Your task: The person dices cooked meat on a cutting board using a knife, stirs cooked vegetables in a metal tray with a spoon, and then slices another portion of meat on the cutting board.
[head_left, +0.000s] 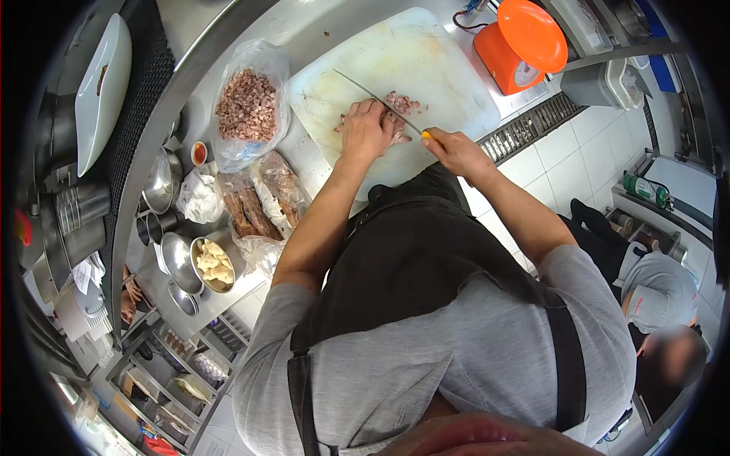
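Observation:
My right hand (460,154) is closed around the yellow handle of a long kitchen knife (359,85). Its thin blade crosses the white cutting board (449,68) diagonally, just beside the fingers of my left hand (365,129). Those fingers are curled down over a piece of meat (395,131), holding it against the board. Small chopped meat pieces (401,102) lie on the far side of the blade. Some scraps show at the left edge of my left hand. My palm hides part of the meat.
Left of the board are a plastic bag of diced meat (247,106), wrapped meat slabs (249,205), a bowl of pale yellow chunks (214,264) and a small red sauce cup (199,153). An orange scale (502,61) stands at the right. Another person (661,285) is at the far right.

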The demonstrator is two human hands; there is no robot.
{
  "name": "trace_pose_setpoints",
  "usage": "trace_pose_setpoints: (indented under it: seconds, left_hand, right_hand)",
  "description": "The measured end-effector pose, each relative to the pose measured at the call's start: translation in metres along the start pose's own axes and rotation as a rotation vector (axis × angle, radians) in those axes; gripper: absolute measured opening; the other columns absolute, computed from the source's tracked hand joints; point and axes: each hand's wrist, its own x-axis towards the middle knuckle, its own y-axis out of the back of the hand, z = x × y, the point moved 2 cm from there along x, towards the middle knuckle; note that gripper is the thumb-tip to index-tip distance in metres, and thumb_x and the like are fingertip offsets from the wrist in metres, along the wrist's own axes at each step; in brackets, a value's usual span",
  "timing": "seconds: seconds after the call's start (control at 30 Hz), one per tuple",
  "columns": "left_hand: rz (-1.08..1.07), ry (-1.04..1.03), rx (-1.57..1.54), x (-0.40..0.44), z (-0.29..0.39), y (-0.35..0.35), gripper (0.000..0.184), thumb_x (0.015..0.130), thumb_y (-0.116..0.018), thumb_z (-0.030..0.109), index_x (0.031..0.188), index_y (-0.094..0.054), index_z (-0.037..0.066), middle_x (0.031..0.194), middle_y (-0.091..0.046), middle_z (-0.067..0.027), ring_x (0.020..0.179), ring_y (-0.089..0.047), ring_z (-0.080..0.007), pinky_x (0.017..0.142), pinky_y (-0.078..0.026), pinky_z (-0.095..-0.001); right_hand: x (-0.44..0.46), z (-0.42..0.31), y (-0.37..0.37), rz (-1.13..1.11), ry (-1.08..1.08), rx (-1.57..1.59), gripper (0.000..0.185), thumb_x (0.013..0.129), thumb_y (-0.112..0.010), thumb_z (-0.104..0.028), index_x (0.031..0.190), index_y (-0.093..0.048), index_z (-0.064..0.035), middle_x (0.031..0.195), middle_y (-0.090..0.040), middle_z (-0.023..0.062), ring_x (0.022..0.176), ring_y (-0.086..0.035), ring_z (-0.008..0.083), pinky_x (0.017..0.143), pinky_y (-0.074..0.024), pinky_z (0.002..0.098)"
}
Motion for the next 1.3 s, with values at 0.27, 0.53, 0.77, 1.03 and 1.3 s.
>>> trace_pose_setpoints:
  seconds: [0.27, 0.53, 0.77, 1.03, 1.3]
  left_hand:
    - [-0.021, -0.035, -0.04, 0.002, -0.006, -0.001, 0.018, 0.079, -0.063, 0.013, 0.094, -0.064, 0.003, 0.095, -0.063, -0.0142, 0.094, -0.059, -0.0344, 0.081, -0.049, -0.0431]
    - [-0.049, 0.046, -0.157, -0.007, -0.009, 0.014, 0.037, 0.078, -0.069, 0.027, 0.107, -0.065, 0.003, 0.11, -0.06, -0.0161, 0.106, -0.056, -0.0351, 0.092, -0.046, -0.0426]
    - [-0.169, -0.003, 0.137, -0.024, 0.006, 0.007, 0.079, 0.073, -0.075, 0.041, 0.135, -0.046, 0.001, 0.134, -0.047, -0.0183, 0.124, -0.043, -0.036, 0.105, -0.034, -0.0536]
    - [-0.052, 0.101, 0.126, -0.019, -0.001, -0.005, 0.076, 0.074, -0.075, 0.039, 0.133, -0.044, 0.002, 0.134, -0.045, -0.0169, 0.126, -0.041, -0.0338, 0.104, -0.032, -0.0563]
    - [0.044, 0.041, -0.021, -0.015, -0.002, 0.011, 0.052, 0.078, -0.072, 0.031, 0.119, -0.056, 0.003, 0.119, -0.057, -0.0165, 0.109, -0.053, -0.0364, 0.093, -0.044, -0.0464]
  right_hand:
    - [0.05, 0.019, -0.029, 0.149, 0.209, -0.041, 0.036, 0.099, -0.046, -0.036, 0.112, -0.057, -0.0047, 0.087, -0.065, 0.0273, 0.086, -0.061, 0.0458, 0.077, -0.0472, 0.0528]
    - [0.051, 0.005, -0.015, 0.242, 0.194, 0.072, 0.038, 0.098, -0.047, -0.036, 0.116, -0.058, -0.0048, 0.09, -0.065, 0.0279, 0.088, -0.061, 0.0466, 0.079, -0.0472, 0.0517]
    - [0.049, 0.024, -0.019, 0.227, 0.146, 0.004, 0.041, 0.098, -0.047, -0.039, 0.117, -0.059, -0.005, 0.088, -0.065, 0.027, 0.089, -0.062, 0.0451, 0.079, -0.0466, 0.0499]
    - [0.003, 0.021, -0.005, 0.19, -0.044, 0.059, 0.04, 0.099, -0.046, -0.04, 0.116, -0.06, -0.0064, 0.08, -0.064, 0.0256, 0.082, -0.062, 0.0425, 0.073, -0.0467, 0.0471]
    - [-0.03, 0.016, -0.004, 0.121, -0.099, 0.027, 0.039, 0.099, -0.047, -0.039, 0.116, -0.059, -0.0069, 0.079, -0.064, 0.0237, 0.081, -0.063, 0.0414, 0.073, -0.0474, 0.046]
